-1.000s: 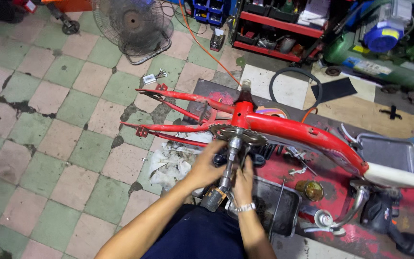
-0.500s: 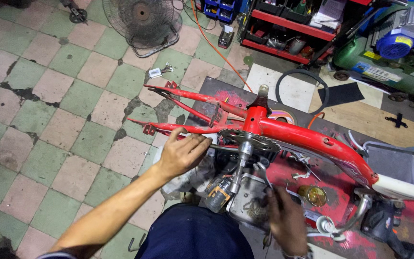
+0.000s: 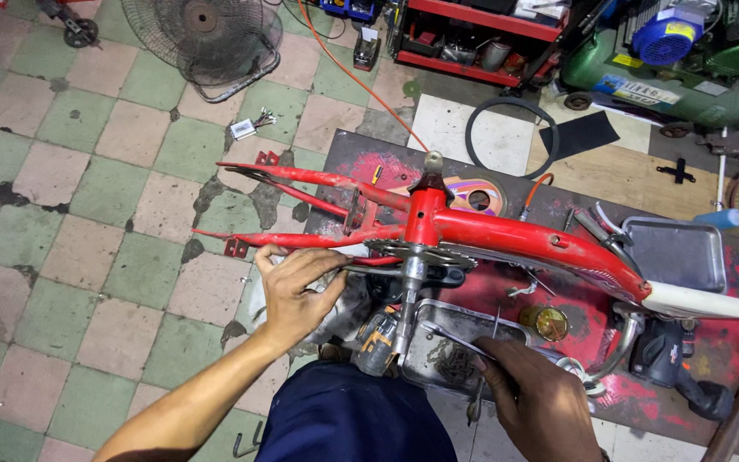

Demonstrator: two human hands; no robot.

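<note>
Gripping the crank arm [image 3: 361,269] of the red bicycle frame [image 3: 506,235], the left hand [image 3: 297,287] has its fingers curled around it, at nine o'clock from the bottom bracket spindle [image 3: 410,282]. The spindle's long axis runs twelve to six. At five o'clock, the right hand [image 3: 536,393] pinches a thin metal tool [image 3: 451,338] over the metal tray [image 3: 438,364], the nearer hand to the spindle's lower end.

We have taken both hands off the crank arm [image 3: 410,287]: left hand [image 3: 297,287] grips the frame [image 3: 506,239], right hand [image 3: 532,398] reaches the metal tray [image 3: 438,329].

frame [image 3: 506,235]: red | floor [image 3: 62,171]: green-pink checkered | tray [image 3: 676,248]: grey | trousers [image 3: 344,423]: navy
</note>
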